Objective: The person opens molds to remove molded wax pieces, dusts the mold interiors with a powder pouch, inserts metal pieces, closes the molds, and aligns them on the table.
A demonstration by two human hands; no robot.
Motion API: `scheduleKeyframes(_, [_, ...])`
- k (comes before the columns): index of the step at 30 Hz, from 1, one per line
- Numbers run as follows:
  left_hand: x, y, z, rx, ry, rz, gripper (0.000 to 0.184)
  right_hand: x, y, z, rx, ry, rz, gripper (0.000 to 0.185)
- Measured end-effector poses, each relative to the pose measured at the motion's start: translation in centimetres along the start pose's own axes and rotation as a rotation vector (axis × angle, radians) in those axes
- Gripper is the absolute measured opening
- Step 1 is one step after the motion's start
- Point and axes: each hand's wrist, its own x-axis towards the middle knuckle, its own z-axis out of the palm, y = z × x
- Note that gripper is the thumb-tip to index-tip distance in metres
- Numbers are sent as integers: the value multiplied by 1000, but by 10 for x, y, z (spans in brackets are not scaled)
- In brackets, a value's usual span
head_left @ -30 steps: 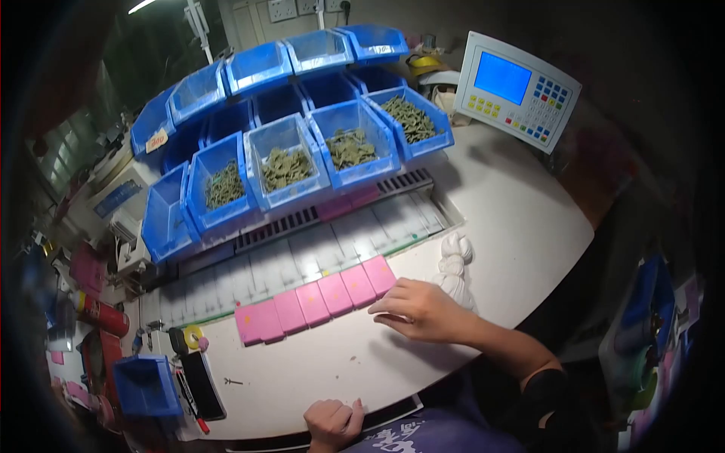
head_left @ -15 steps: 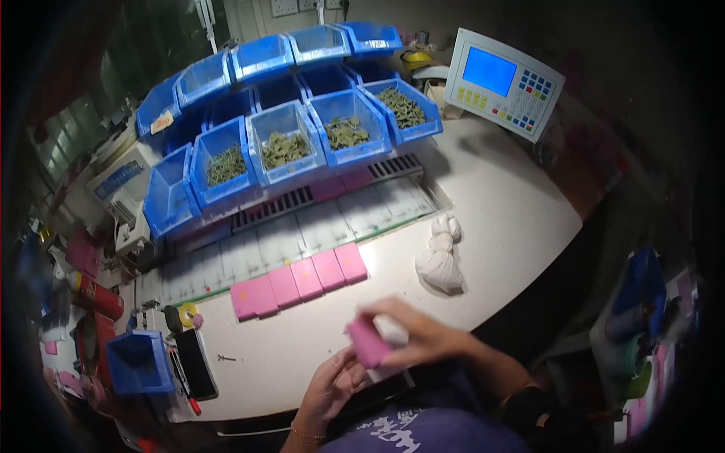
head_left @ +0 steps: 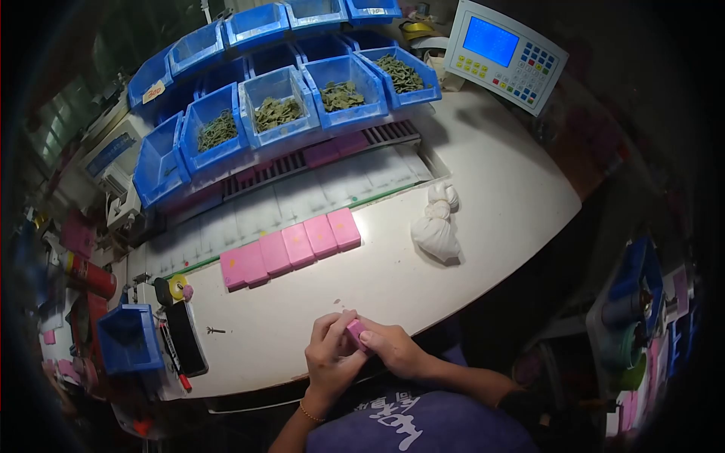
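Note:
A small pink block [head_left: 355, 332], perhaps a little box, is held between both hands near the table's front edge. My left hand [head_left: 330, 349] wraps its fingers around the block's left side. Gripping the near right side, my right hand [head_left: 391, 349] has its thumb laid on top. The fingers hide most of the block. Beyond the hands, several similar pink blocks [head_left: 298, 245] lie in a touching row. To their right rests a knotted white cloth bag [head_left: 436, 238].
Blue bins [head_left: 343, 94] stand in tiers at the back, several with greenish small pieces. A keypad display [head_left: 506, 57] is at the back right. At left are a blue bin [head_left: 130, 340], a phone-like black slab [head_left: 186, 340], a red-tipped marker [head_left: 184, 383] and a small metal piece [head_left: 216, 330].
The right hand has turned and lowered the pink block, and the left hand has closed around it. My view has tilted, so the table items appear higher.

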Motion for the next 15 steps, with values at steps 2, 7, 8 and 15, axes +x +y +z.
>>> scheduleKeyframes(2, [-2,-2,3,11,19,-1,54,0,8,7,109,45,22,43])
scheduleKeyframes(7, [-3,-13,3,-570,163,-112,59,14,41,-6,458,303,159,41])
scheduleKeyframes(8, [-2,-20,-3,-553,158,-152,60,15,27,-7,602,286,152,41])
scheduleKeyframes(15, [-19,-4,17,6,7,248,60,43,11,-22,307,284,210,32])
